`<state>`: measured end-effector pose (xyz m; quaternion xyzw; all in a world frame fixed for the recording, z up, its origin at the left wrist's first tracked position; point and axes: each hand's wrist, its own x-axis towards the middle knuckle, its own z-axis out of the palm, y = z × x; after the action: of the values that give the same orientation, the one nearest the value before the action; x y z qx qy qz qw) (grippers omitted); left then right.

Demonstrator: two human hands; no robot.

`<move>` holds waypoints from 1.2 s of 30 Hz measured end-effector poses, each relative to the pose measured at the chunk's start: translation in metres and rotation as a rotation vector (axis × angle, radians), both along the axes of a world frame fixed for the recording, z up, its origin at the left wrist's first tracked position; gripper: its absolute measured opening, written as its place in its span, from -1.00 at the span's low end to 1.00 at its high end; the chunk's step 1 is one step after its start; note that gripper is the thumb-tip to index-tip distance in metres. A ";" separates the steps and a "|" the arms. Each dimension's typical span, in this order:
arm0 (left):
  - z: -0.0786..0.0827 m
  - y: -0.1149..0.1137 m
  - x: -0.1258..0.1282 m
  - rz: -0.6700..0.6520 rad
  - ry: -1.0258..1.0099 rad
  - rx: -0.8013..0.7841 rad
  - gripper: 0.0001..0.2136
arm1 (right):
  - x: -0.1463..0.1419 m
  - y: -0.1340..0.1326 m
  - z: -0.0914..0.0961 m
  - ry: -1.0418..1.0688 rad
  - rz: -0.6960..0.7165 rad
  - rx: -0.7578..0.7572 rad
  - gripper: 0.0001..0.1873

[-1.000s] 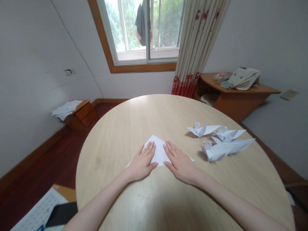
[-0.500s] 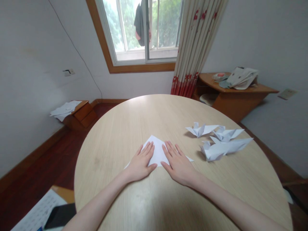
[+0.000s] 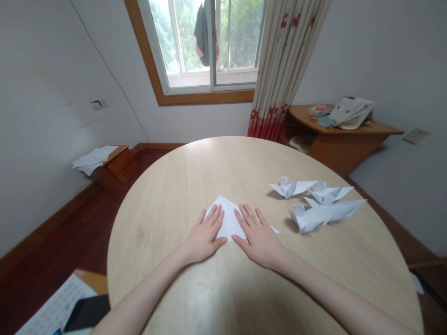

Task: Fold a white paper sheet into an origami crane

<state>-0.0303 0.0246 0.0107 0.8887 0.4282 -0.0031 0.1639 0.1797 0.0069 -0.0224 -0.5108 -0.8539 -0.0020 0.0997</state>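
Note:
A white sheet of paper, folded to a triangle, lies flat on the round wooden table with its peak pointing away from me. My left hand rests flat on its left side, fingers stretched out. On the right side my right hand presses down in the same way, fingers spread. Both palms cover much of the paper, whose right corner shows beyond my right hand. Beside my right hand sit three folded paper birds, grouped close together.
A phone and a printed sheet lie at the lower left. Behind the table are a window and a curtain. A wooden desk with a bag stands at the back right, a small cabinet at the left.
My right hand has shifted very slightly to the left over the paper. Otherwise both hands stay flat on it, and the paper birds have not moved.

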 end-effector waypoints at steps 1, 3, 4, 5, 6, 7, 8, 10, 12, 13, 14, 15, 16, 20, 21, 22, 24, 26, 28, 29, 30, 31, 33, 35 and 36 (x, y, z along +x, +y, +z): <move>0.000 0.000 0.000 -0.007 0.010 0.011 -0.39 | 0.001 0.001 -0.001 0.006 0.003 -0.003 -0.26; 0.000 -0.001 -0.001 -0.018 0.024 0.029 -0.41 | 0.002 0.002 -0.003 0.017 0.010 -0.004 -0.27; 0.000 -0.001 -0.001 -0.022 0.030 0.033 -0.42 | 0.003 0.002 -0.004 0.019 0.011 -0.003 -0.28; 0.000 -0.002 -0.001 -0.025 0.038 0.034 -0.43 | 0.003 0.002 -0.005 0.019 0.010 -0.002 -0.29; 0.000 -0.002 -0.001 -0.028 0.048 0.032 -0.44 | 0.004 0.003 -0.005 0.016 0.010 -0.002 -0.30; 0.000 -0.002 -0.001 -0.029 0.058 0.030 -0.45 | 0.004 0.003 -0.005 0.012 0.008 -0.002 -0.31; 0.000 -0.003 -0.002 -0.026 0.068 0.027 -0.45 | 0.004 0.003 -0.005 0.007 0.006 -0.005 -0.32; 0.001 -0.003 -0.004 -0.007 0.087 0.014 -0.46 | 0.003 0.002 -0.004 -0.006 -0.001 -0.015 -0.34; 0.004 -0.002 -0.007 0.032 0.110 -0.012 -0.46 | 0.003 0.002 -0.003 -0.013 -0.010 -0.024 -0.35; 0.006 -0.001 -0.010 0.053 0.125 -0.030 -0.46 | 0.003 0.002 -0.003 -0.015 -0.012 -0.026 -0.34; 0.008 0.000 -0.012 0.073 0.142 -0.052 -0.45 | 0.003 0.003 -0.004 -0.016 -0.011 -0.027 -0.34; 0.011 0.001 -0.016 0.090 0.157 -0.073 -0.43 | 0.003 0.003 -0.004 -0.014 -0.008 -0.024 -0.34; 0.014 0.002 -0.019 0.105 0.169 -0.091 -0.41 | 0.004 0.003 -0.005 -0.011 -0.002 -0.019 -0.34; 0.024 0.009 -0.036 0.124 0.191 -0.152 -0.28 | 0.005 0.004 -0.008 0.009 0.010 0.012 -0.34; 0.025 0.010 -0.039 0.129 0.199 -0.165 -0.24 | 0.006 0.004 -0.009 0.008 0.008 0.015 -0.34; 0.026 0.011 -0.042 0.138 0.208 -0.177 -0.20 | 0.006 0.004 -0.009 0.003 0.006 0.013 -0.34; 0.025 0.013 -0.048 0.155 0.216 -0.183 -0.16 | 0.006 0.004 -0.009 -0.005 0.002 0.010 -0.33; 0.024 0.015 -0.053 0.156 0.210 -0.182 -0.14 | 0.006 0.004 -0.009 -0.004 0.006 0.015 -0.33; 0.022 0.016 -0.057 0.149 0.206 -0.184 -0.13 | 0.007 0.004 -0.009 0.004 0.012 0.027 -0.33; 0.021 0.017 -0.060 0.150 0.209 -0.185 -0.12 | 0.007 0.004 -0.009 0.008 0.014 0.030 -0.33; 0.021 0.017 -0.063 0.158 0.217 -0.187 -0.10 | 0.008 0.004 -0.008 0.010 0.014 0.029 -0.32; 0.022 0.017 -0.065 0.171 0.227 -0.188 -0.08 | 0.008 0.004 -0.008 0.011 0.013 0.024 -0.32; 0.025 0.018 -0.070 0.208 0.254 -0.195 -0.02 | 0.008 0.004 -0.006 0.007 0.009 0.006 -0.32; 0.029 0.017 -0.073 0.246 0.282 -0.209 0.03 | 0.008 0.003 -0.005 0.002 0.007 -0.012 -0.31; 0.031 0.017 -0.074 0.263 0.295 -0.215 0.06 | 0.007 0.003 -0.005 0.003 0.007 -0.015 -0.31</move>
<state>-0.1040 0.0417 0.0415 0.7927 0.5567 -0.1570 0.1922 0.1870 0.0102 -0.0272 -0.5086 -0.8555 0.0052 0.0971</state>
